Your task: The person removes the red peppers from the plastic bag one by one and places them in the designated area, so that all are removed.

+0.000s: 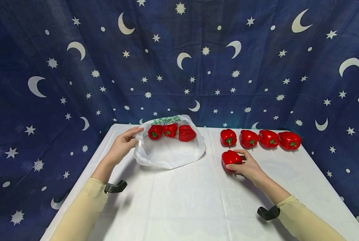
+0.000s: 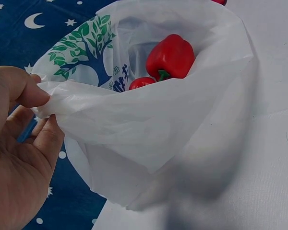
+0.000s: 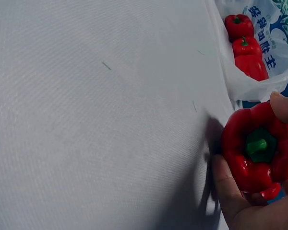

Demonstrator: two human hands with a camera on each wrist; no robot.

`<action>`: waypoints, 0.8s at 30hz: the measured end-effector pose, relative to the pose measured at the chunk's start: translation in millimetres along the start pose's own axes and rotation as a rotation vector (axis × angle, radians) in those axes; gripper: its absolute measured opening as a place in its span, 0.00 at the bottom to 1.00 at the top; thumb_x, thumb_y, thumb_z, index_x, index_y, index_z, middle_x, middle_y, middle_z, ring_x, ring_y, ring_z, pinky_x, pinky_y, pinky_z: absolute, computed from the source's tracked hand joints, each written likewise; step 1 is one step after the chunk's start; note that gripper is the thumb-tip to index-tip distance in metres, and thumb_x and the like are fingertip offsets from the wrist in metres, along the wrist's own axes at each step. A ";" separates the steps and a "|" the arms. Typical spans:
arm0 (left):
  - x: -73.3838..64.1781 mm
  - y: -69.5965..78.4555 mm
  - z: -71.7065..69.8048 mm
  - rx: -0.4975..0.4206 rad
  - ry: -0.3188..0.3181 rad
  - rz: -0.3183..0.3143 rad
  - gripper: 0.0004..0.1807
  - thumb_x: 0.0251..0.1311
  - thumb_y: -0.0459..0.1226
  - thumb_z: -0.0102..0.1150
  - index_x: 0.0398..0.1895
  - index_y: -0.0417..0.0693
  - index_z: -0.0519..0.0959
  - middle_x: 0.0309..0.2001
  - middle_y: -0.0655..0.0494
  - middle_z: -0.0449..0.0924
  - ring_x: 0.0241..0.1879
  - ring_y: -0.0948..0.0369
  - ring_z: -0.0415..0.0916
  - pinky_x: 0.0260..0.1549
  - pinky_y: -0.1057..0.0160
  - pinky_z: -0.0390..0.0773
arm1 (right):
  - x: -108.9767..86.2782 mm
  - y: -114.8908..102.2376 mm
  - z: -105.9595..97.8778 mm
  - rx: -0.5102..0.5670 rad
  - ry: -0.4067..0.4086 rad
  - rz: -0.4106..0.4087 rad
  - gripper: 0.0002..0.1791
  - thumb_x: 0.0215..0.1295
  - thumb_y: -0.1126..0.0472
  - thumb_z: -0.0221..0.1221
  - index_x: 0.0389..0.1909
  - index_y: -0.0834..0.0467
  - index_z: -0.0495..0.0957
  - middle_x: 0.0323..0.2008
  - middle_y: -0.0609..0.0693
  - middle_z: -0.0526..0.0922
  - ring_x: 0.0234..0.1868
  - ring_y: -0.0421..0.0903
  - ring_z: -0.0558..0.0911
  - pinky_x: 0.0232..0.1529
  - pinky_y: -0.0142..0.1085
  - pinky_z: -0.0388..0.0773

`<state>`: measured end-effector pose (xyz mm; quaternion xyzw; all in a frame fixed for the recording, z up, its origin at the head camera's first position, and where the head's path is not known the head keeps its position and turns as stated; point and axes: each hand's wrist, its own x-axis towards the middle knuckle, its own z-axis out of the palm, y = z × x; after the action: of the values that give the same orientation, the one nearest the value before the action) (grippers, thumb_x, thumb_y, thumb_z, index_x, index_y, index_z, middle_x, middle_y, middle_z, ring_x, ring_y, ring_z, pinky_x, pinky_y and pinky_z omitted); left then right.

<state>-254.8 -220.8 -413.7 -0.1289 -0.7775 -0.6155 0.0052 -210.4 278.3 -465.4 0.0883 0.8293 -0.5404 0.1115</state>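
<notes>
My left hand (image 1: 123, 145) pinches the left rim of a white plastic bag (image 1: 170, 157) between thumb and fingers, and the bag's mouth stands wide. Inside it lie three red bell peppers (image 1: 187, 133) along the far side. A green tree print (image 2: 89, 45) shows on the bag's inner wall in the left wrist view. To the right of the bag, my right hand (image 1: 250, 169) grips another red bell pepper (image 1: 231, 160) with fingers and thumb round its sides. Its green stem (image 3: 257, 144) faces the camera in the right wrist view.
Behind my right hand, several red bell peppers (image 1: 268, 139) stand in a row at the table's far right. The table has a white cloth (image 1: 185, 204). A dark blue curtain (image 1: 179, 67) with moons and stars hangs close behind and at both sides.
</notes>
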 end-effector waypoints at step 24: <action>0.0 -1.8 0.7 -0.016 -0.006 0.011 0.28 0.67 0.24 0.51 0.71 0.39 0.73 0.77 0.48 0.59 0.73 0.50 0.59 0.53 0.75 0.71 | 1.9 5.1 4.7 0.036 -0.003 -0.010 0.57 0.56 0.53 0.76 0.77 0.59 0.49 0.70 0.68 0.58 0.68 0.67 0.61 0.51 0.48 0.82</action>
<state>-255.1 -220.5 -415.6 -0.1350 -0.7719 -0.6212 0.0051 -210.4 276.1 -472.2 0.0855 0.8196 -0.5560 0.1085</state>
